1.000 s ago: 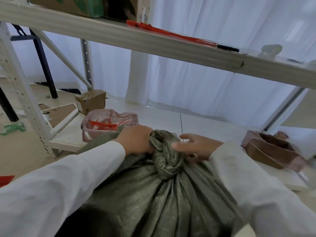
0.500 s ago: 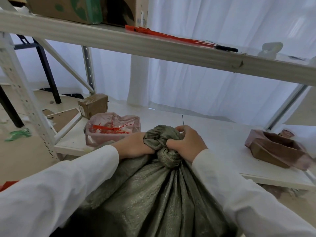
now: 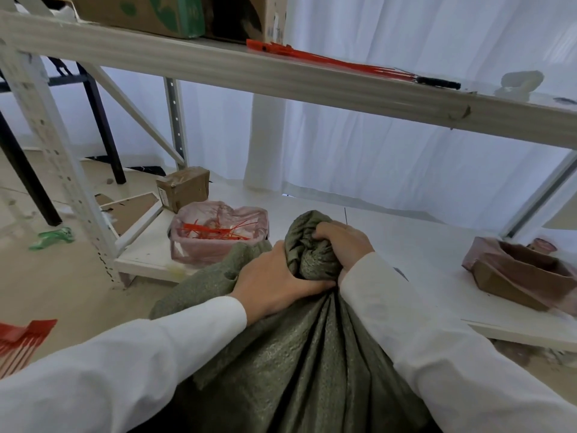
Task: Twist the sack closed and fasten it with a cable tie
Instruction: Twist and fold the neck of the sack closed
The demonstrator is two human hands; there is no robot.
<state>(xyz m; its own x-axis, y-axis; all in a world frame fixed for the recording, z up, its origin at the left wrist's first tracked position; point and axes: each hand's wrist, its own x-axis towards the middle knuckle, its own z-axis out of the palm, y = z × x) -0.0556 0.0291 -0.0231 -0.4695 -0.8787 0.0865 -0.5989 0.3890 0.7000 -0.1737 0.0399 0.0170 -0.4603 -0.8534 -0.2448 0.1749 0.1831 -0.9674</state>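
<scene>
Hands (image 3: 274, 279) clenched around sack (image 3: 299, 354) neck

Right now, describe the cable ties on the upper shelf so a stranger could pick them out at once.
Start at the long pale upper shelf running across the top of the view. To the right of the cardboard box lies a flat bundle of red cable ties, tips pointing right towards a black-handled tool. Unlike the loose red ties in the pink-lined bin below, these lie straight.
</scene>
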